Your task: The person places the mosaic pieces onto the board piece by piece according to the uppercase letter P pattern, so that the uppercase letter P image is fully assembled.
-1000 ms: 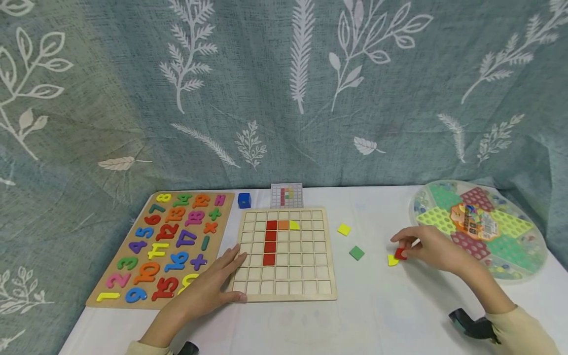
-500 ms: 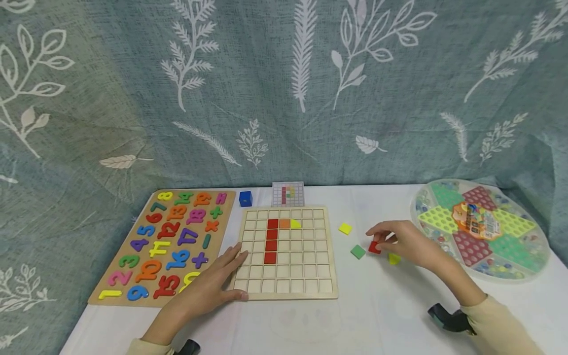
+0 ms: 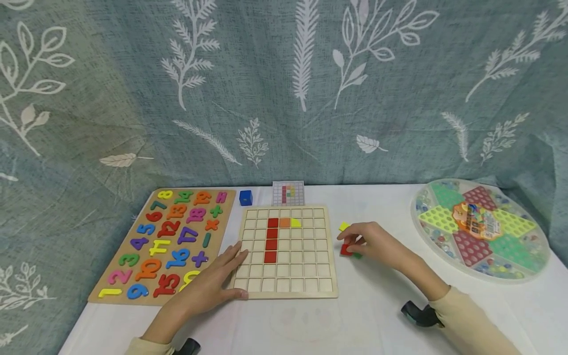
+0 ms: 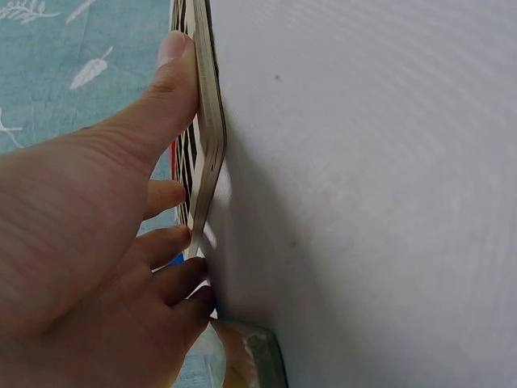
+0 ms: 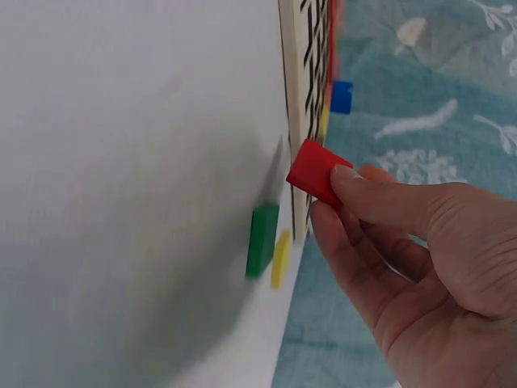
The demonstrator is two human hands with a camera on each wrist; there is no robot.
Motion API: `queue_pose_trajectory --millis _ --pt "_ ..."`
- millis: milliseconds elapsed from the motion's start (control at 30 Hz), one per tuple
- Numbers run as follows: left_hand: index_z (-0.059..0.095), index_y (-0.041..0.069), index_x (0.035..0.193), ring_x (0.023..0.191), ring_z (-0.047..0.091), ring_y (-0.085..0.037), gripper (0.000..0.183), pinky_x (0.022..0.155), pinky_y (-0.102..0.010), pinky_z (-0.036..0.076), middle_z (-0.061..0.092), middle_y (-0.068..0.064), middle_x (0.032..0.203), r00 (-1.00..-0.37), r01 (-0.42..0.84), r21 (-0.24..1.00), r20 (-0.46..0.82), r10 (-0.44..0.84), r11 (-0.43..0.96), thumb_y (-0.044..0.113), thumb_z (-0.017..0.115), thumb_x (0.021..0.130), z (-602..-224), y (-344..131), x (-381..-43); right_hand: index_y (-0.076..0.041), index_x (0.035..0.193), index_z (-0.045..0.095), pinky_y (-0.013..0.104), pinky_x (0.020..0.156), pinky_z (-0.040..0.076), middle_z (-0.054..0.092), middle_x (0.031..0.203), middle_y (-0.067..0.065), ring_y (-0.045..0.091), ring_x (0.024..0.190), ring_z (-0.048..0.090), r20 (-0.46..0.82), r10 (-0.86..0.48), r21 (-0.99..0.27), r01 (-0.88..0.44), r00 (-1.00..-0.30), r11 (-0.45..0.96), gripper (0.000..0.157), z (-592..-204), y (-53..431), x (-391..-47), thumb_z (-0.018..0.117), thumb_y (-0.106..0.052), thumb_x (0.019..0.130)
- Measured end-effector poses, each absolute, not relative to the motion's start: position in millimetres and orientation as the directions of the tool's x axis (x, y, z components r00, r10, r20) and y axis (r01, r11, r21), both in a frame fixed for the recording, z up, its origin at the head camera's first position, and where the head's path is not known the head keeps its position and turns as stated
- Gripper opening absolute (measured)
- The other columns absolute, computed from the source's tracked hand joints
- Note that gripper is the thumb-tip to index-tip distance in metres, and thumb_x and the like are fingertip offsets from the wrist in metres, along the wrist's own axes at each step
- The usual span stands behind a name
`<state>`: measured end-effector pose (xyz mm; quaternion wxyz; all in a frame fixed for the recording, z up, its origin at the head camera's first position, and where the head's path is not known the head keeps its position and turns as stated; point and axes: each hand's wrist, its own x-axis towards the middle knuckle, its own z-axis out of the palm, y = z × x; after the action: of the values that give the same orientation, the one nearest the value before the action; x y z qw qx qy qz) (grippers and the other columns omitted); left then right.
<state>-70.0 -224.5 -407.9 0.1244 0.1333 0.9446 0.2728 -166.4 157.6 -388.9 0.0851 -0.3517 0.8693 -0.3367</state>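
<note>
My right hand [image 3: 374, 244] pinches a red square tile [image 3: 346, 250] between thumb and fingers, just off the right edge of the wooden grid board [image 3: 306, 286]. In the right wrist view the red tile [image 5: 313, 171] is held tilted above the table. A green tile [image 5: 262, 240] and a yellow tile [image 5: 280, 259] lie below it. My left hand [image 3: 210, 283] rests at the board's left edge, thumb at the front corner and fingers extended. On the board, a column of red tiles [image 3: 270, 244] stands beside an orange tile [image 3: 284, 223] and a yellow quarter-round piece [image 3: 295, 223].
Left of the board lies a number puzzle [image 3: 146, 291]. Behind it are a blue cube [image 3: 246, 198] and a printed pattern card [image 3: 288, 193]. A round marble-game board [image 3: 479, 231] sits at the right. A patterned curtain [image 3: 266, 98] hangs behind the table.
My right hand has carried the red tile leftward from the far-right yellow piece, past the green tile, to beside the board. That yellow piece is now out of sight. My left hand stays put.
</note>
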Motion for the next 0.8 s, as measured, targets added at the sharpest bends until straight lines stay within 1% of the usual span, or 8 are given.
queue_pose_trajectory --millis 200,433,800 --pt "0.038 0.01 0.151 0.147 0.015 -0.04 0.092 0.114 -0.059 0.025 0.02 -0.013 0.162 -0.932 0.194 0.548 -0.154 0.327 0.813 0.05 0.076 0.078 -409 -224 -70 0.0 0.109 0.07 0.027 0.076 0.056 0.069 0.093 -0.002 0.011 0.085 0.062 0.102 -0.697 -0.648 -0.579 -0.709 0.495 0.026 -389 140 -165 0.071 0.007 0.084" --pt "0.038 0.01 0.151 0.147 0.015 -0.04 0.092 0.114 -0.059 0.024 0.019 -0.013 0.162 -0.932 0.197 0.55 -0.152 0.329 0.812 0.05 0.076 0.078 -409 -225 -71 -0.001 0.109 0.071 0.025 0.078 0.056 0.07 0.097 0.001 0.011 0.085 0.061 0.104 -0.72 -0.645 -0.597 -0.687 0.477 0.024 -386 109 -167 0.071 0.005 0.086" --pt "0.037 0.008 0.151 0.147 0.014 -0.041 0.092 0.114 -0.06 0.024 0.019 -0.014 0.162 -0.928 0.211 0.557 -0.144 0.344 0.803 0.05 0.075 0.079 -409 -226 -71 -0.002 0.11 0.071 0.022 0.08 0.054 0.071 0.101 0.004 0.01 0.087 0.064 0.131 -0.749 -0.695 -0.599 -0.649 0.398 0.023 -396 57 -170 0.069 0.003 0.088"
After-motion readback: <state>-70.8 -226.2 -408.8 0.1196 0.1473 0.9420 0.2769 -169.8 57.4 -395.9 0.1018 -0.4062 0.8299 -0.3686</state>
